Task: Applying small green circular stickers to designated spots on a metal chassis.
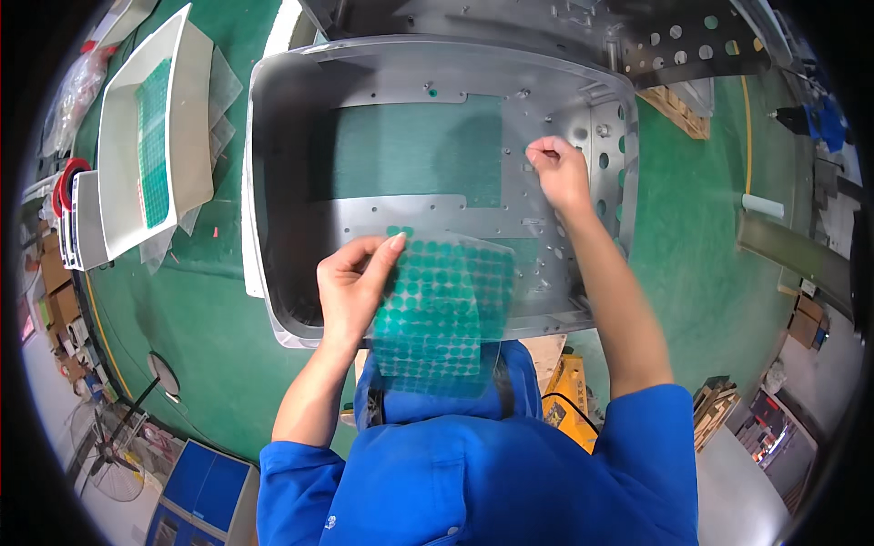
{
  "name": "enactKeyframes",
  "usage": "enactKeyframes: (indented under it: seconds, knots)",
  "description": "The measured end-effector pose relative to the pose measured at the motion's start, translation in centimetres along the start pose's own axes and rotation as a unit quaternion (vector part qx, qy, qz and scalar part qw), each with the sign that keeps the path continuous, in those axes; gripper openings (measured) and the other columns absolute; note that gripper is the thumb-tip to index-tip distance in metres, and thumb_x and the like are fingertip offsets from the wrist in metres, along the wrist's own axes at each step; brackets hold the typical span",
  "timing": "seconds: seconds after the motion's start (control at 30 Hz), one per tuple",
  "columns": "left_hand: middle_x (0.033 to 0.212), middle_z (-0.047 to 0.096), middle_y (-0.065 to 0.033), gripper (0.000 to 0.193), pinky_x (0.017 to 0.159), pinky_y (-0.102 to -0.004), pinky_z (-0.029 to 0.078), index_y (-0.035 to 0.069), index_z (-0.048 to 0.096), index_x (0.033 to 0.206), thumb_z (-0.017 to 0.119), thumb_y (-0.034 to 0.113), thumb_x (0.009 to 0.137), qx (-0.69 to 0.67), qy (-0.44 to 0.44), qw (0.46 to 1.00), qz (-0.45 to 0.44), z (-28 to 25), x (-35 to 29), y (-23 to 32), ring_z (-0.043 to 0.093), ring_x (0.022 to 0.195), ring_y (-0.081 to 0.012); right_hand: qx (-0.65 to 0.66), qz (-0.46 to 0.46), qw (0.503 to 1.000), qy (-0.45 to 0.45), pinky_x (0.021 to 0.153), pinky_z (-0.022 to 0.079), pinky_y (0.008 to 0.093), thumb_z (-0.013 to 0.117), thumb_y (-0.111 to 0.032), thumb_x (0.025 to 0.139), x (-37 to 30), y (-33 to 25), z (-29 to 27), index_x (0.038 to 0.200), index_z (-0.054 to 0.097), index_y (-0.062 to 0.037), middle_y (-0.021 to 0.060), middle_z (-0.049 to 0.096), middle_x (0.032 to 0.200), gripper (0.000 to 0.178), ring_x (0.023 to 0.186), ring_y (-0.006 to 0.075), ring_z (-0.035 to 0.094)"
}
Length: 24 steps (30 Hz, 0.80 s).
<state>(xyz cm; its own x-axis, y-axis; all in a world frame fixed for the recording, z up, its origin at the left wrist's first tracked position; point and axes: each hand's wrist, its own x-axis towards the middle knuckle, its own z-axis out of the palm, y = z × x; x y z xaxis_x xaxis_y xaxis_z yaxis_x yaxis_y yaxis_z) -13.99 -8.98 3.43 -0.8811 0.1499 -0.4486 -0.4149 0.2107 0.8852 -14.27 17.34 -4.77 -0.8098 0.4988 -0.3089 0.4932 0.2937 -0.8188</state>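
My left hand point(353, 284) pinches the top left corner of a clear sheet of round green stickers point(432, 309). The sheet hangs in front of my chest, over the near rim of a grey metal housing point(382, 215). Inside the housing's right part, my right hand point(559, 171) is held with thumb and forefinger pressed together. Whatever is between those fingertips is too small to make out. Around that hand, small studs and holes dot the metal floor and right wall. A large rectangular opening in the housing's floor shows green beneath.
At the left stands a white tray point(190, 136) with more green sticker sheets point(155, 146) in it. A red tape roll point(69, 186) is beside it. A second perforated metal part point(669, 45) adjoins the far right. Behind me at the right is a yellow machine point(570, 400).
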Motion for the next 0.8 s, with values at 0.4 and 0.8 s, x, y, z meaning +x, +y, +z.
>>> enactKeyframes:
  seconds: [0.4, 0.8]
  knots:
    - [0.06, 0.053, 0.0037, 0.017, 0.046, -0.0151, 0.031, 0.0, 0.062, 0.074, 0.066, 0.016, 0.077, -0.031, 0.052, 0.998, -0.02, -1.8, -0.4, -0.9, 0.042, 0.052, -0.0011, -0.175, 0.031, 0.983, -0.054, 0.067, 0.045, 0.0313, 0.054, -0.013, 0.076, 3.9, 4.8, 0.2, 0.079, 0.06, -0.0064, 0.0077, 0.061, 0.079, 0.01, 0.075, 0.0203, 0.058]
    - [0.061, 0.053, 0.004, 0.018, 0.047, -0.0152, 0.03, 0.0, 0.063, 0.074, 0.066, 0.018, 0.077, -0.025, 0.048, 0.998, -0.026, -1.6, -0.1, -0.9, 0.041, 0.054, -0.0012, -0.253, 0.027, 0.966, -0.041, 0.073, 0.043, 0.036, 0.055, -0.018, 0.076, 3.6, 4.4, 0.3, 0.079, 0.06, -0.0133, 0.006, 0.056, 0.091, 0.007, 0.086, 0.0243, 0.054]
